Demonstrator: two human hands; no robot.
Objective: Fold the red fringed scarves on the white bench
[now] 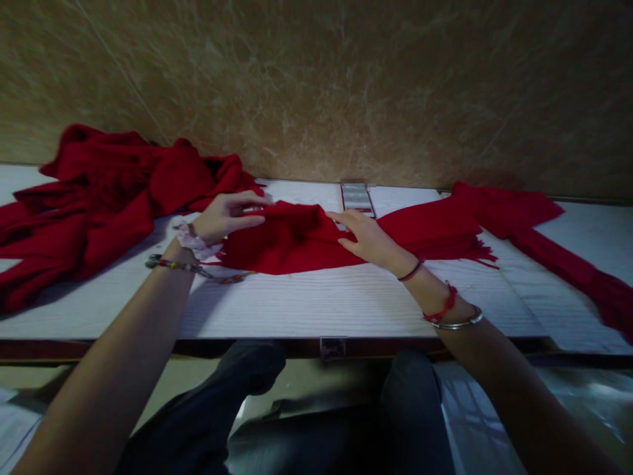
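Observation:
A red fringed scarf point(291, 244) lies partly folded on the white table, with a raised ridge along its far edge. My left hand point(227, 216) is over its left end, thumb and fingers apart, with nothing visible between them. Toward the middle of the cloth, my right hand point(363, 237) hovers or rests with fingers stretched out and the thumb apart. Whether either hand touches the fabric is hard to tell. A second stretch of red fringed cloth point(430, 227) lies to the right of my right hand, its fringe pointing right.
A heap of crumpled red cloth point(113, 191) covers the table's left side. More red cloth point(524, 211) trails off at the right. Behind my right hand lies a phone-like flat object point(357, 196). A brown marbled wall point(316, 86) rises behind the white table point(306, 303).

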